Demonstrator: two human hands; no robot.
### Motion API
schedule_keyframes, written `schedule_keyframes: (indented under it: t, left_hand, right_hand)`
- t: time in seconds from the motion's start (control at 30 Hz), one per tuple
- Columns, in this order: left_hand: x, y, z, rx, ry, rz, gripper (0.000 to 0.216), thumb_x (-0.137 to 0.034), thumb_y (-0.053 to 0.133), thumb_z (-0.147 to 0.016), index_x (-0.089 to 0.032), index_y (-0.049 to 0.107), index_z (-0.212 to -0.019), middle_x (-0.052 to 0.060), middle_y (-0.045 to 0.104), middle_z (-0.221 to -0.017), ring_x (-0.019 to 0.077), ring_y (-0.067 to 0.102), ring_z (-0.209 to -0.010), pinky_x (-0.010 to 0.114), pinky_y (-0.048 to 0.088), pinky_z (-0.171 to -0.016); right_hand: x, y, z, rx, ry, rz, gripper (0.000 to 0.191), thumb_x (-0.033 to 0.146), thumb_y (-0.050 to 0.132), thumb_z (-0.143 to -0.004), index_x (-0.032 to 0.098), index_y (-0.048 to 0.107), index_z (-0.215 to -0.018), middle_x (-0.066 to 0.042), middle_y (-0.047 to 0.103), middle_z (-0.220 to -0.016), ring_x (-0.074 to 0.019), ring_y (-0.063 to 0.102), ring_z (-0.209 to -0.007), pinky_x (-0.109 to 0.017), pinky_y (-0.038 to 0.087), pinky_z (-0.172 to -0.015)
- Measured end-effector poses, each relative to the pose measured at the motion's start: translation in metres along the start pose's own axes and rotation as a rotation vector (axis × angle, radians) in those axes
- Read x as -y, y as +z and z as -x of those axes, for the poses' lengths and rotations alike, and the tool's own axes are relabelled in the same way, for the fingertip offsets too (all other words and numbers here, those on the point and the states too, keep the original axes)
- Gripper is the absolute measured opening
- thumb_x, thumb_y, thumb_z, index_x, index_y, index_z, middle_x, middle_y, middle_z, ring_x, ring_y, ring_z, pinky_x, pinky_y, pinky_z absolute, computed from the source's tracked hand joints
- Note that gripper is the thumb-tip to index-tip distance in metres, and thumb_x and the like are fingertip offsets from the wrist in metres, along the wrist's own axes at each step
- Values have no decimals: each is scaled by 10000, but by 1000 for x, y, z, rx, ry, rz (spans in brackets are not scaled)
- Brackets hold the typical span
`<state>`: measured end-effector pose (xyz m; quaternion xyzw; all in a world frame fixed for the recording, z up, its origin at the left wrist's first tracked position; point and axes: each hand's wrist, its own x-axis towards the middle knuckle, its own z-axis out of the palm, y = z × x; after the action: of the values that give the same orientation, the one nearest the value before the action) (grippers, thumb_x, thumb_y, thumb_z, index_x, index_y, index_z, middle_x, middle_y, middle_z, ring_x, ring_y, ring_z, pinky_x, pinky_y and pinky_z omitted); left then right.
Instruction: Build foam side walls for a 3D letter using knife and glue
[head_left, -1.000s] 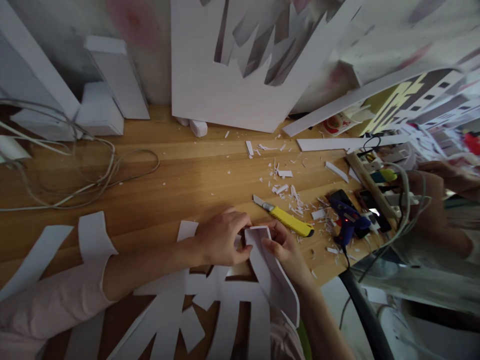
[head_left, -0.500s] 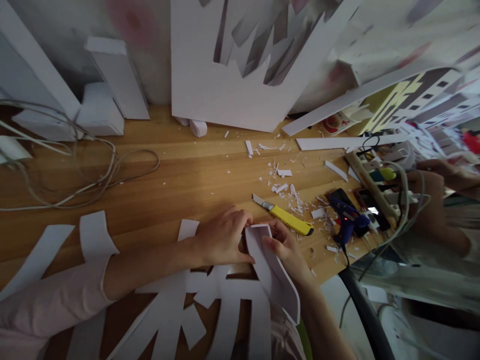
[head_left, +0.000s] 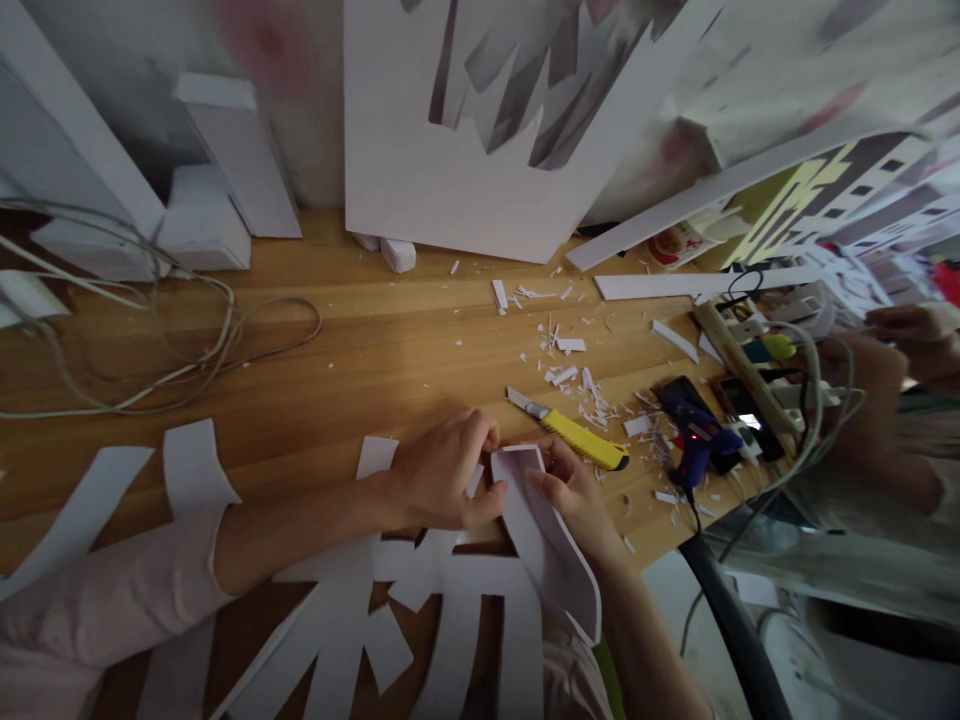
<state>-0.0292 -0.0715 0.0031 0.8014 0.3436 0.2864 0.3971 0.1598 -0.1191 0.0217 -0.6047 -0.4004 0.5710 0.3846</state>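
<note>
My right hand (head_left: 574,495) grips a long white foam board piece (head_left: 536,550), thumb on its inner face and fingers behind its far end. The piece is bent lengthwise into an angled channel and slants down toward my body. Just left of that far end is my left hand (head_left: 450,470), its thumb and forefinger curved apart with a gap between them. Its thumb tip comes close to the board's left edge; whether it touches I cannot tell. A yellow utility knife (head_left: 577,437) with its blade out lies on the table beyond my right hand.
Cut white strips (head_left: 457,640) lie under my forearms. Scraps litter the wooden table (head_left: 375,330). To the right are a blue glue gun (head_left: 701,440), a power strip (head_left: 746,375) with cables, and another person's arm (head_left: 862,420). Looped cables (head_left: 217,340) lie left; a large white board (head_left: 450,190) stands behind.
My left thumb has drawn up from the board's edge toward the forefinger, and the hand has shifted slightly left. My right hand and the board piece are nearly still.
</note>
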Motion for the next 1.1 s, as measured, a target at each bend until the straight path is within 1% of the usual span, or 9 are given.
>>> schedule_keyframes:
  t: [0.07, 0.17, 0.23, 0.37, 0.5, 0.7, 0.9, 1.1]
  left_hand:
    - [0, -1, 0, 0, 24, -5, 276, -232, 531, -708, -224, 371, -933, 41, 570, -862, 200, 553, -754, 351, 480, -691]
    - [1, -2, 1, -1, 40, -16, 312, -147, 485, -654, -227, 359, -929, 30, 555, -837, 201, 543, -750, 348, 472, -694]
    - [2, -1, 1, 0, 36, -16, 340, -110, 469, -628, -229, 357, -927, 26, 554, -834, 203, 543, -758, 350, 470, -705]
    - [5, 1, 2, 6, -5, 24, 351, -65, 435, -639, -232, 361, -939, 27, 577, -860, 203, 557, -783, 356, 471, -725]
    - [7, 3, 2, -3, -44, 66, 366, -44, 426, -650, -233, 363, -957, 28, 602, -874, 203, 581, -797, 354, 476, -722]
    - [6, 4, 1, -9, -78, 43, 372, -30, 433, -656, -239, 365, -955, 13, 605, -858, 200, 591, -789, 347, 478, -710]
    - [3, 3, 1, -6, -94, 13, 412, -41, 475, -610, -243, 352, -948, 4, 601, -853, 190, 579, -747, 332, 474, -685]
    - [2, 3, 3, -17, -100, -9, 417, -56, 491, -598, -249, 348, -939, 1, 599, -864, 177, 574, -704, 313, 455, -638]
  right_hand:
    - [1, 0, 1, -2, 2, 4, 246, 353, 697, -654, 216, 599, -832, 6, 661, -734, -161, 581, -633, -269, 448, -579]
    - [0, 0, 1, -12, -2, 8, 249, 349, 692, -653, 216, 598, -840, 6, 656, -744, -162, 573, -641, -268, 438, -580]
    - [-2, 0, 1, -24, -6, 11, 241, 341, 693, -647, 217, 594, -829, 14, 641, -725, -156, 554, -630, -264, 428, -576]
    - [-3, -1, 2, -32, -4, -2, 244, 341, 703, -634, 219, 582, -806, 21, 628, -708, -149, 540, -621, -261, 427, -584]
    - [-3, -1, 2, -14, 10, -25, 267, 363, 707, -633, 221, 588, -825, 7, 652, -729, -162, 560, -628, -275, 436, -593]
    - [-4, -2, 2, -15, 6, -39, 303, 396, 736, -619, 222, 594, -822, 5, 653, -735, -168, 563, -642, -277, 440, -599]
    - [-5, 0, 1, -25, -22, -38, 265, 360, 728, -613, 228, 589, -795, 16, 650, -701, -162, 561, -623, -272, 444, -595]
    - [-3, 2, 0, -34, -50, -30, 239, 344, 702, -619, 228, 608, -806, 1, 678, -730, -174, 580, -644, -284, 457, -608]
